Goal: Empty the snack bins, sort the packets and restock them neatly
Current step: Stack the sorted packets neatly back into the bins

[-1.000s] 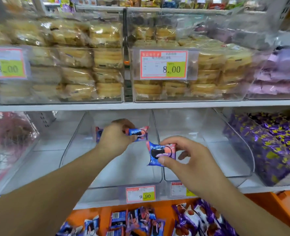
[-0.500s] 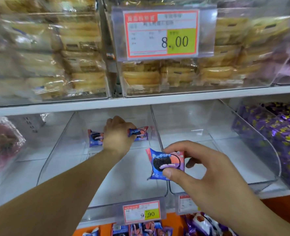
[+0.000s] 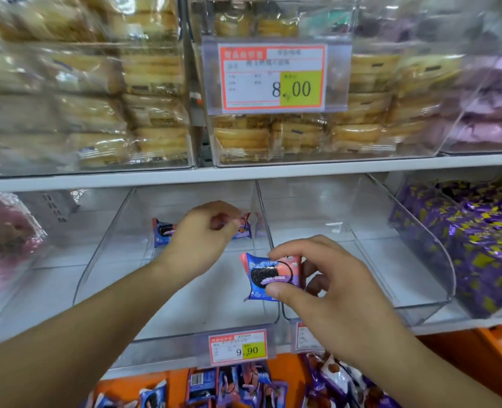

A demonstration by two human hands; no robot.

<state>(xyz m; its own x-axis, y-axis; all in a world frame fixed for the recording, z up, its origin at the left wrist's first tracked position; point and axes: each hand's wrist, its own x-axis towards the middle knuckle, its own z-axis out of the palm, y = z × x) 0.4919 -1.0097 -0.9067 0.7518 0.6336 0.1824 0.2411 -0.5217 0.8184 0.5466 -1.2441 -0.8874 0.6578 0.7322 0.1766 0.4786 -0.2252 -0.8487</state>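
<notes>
Blue-and-pink cookie packet (image 3: 268, 275), pinched in the right hand (image 3: 329, 287), has neared the clear plastic bin (image 3: 185, 304) — restocking; left hand (image 3: 199, 234) keeps pinching a far packet (image 3: 242, 228).

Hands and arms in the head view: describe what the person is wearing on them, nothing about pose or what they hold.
Both forearms are bare as far as the frame shows, with no sleeve or cuff in view. The left hand and the right hand wear no gloves. No watch, bracelet or ring is visible on either wrist or on the fingers that show. Fingernails look short and unpainted.
</notes>
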